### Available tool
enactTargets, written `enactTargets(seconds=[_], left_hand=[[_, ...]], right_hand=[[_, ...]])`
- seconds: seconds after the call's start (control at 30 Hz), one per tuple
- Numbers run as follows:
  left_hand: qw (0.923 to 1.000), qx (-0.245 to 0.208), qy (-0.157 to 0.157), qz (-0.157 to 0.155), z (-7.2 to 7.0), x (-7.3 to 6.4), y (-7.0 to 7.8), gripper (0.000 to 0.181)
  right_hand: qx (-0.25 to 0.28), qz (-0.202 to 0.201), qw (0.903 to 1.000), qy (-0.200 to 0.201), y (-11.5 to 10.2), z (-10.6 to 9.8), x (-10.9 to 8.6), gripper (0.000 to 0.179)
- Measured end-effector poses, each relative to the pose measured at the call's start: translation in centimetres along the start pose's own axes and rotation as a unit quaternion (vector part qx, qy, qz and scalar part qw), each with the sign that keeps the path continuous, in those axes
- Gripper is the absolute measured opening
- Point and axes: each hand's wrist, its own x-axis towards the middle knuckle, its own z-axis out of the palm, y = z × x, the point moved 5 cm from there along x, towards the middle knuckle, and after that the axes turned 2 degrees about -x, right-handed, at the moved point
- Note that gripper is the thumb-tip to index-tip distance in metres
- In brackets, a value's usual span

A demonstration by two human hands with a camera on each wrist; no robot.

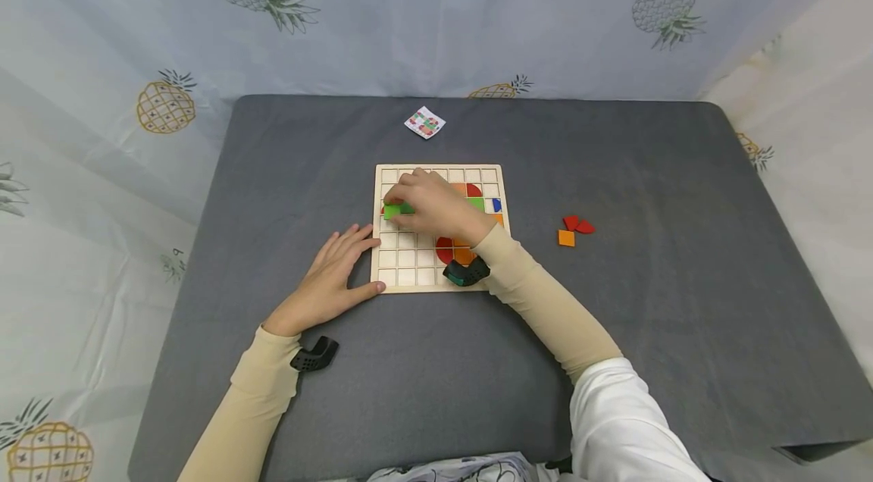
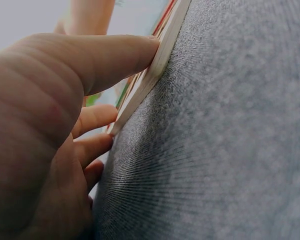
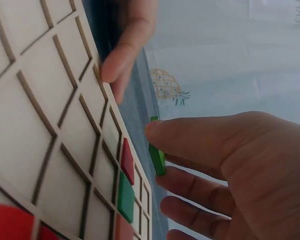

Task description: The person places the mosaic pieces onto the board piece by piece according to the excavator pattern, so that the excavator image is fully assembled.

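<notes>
A wooden grid board (image 1: 405, 277) lies on the grey table, with red, orange, green and blue pieces set in some of its squares. My right hand (image 1: 436, 205) reaches over the board's upper left part. Between thumb and fingers it pinches a light green square tile (image 3: 157, 155), held just above the grid. Below that tile, a red piece (image 3: 127, 162) and a darker green piece (image 3: 125, 197) sit in the board. My left hand (image 1: 334, 273) rests at the board's left edge, fingers spread, thumb touching the lower left corner.
To the right of the board lie two red pieces (image 1: 583, 226) and an orange square tile (image 1: 566, 238). A small card with a coloured pattern (image 1: 425, 123) lies beyond the board. Pineapple-print curtains (image 1: 409, 12) hang behind the table (image 1: 648, 277).
</notes>
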Motion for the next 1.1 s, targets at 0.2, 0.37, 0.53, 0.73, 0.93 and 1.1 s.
enactTargets(seconds=[0.2,0.37,0.53,0.73,0.93,1.1], left_hand=[[1.0,-0.001,0.001,0.001,0.1,0.0,0.0,0.074],[1.0,0.001,0.002,0.0,0.1,0.0,0.0,0.074],[1.0,0.003,0.003,0.001,0.1,0.1,0.0,0.073],[1.0,0.004,0.004,0.003,0.1,0.1,0.0,0.073],[1.0,0.001,0.003,0.003,0.1,0.0,-0.1,0.074],[1.0,0.001,0.004,0.005,0.1,0.1,-0.2,0.074]], right_hand=[[-0.01,0.017,0.9996,-0.021,-0.4,1.1,0.1,0.031],[-0.02,0.014,0.9996,-0.015,-0.4,1.7,0.1,0.03],[-0.026,0.004,0.9996,-0.01,-0.6,1.9,0.2,0.029],[-0.026,0.002,0.9996,-0.014,-0.6,2.1,0.2,0.032],[-0.025,0.005,0.9995,-0.021,-0.7,1.8,0.0,0.033],[0.02,0.009,0.9996,-0.017,-0.3,0.4,-0.8,0.03]])
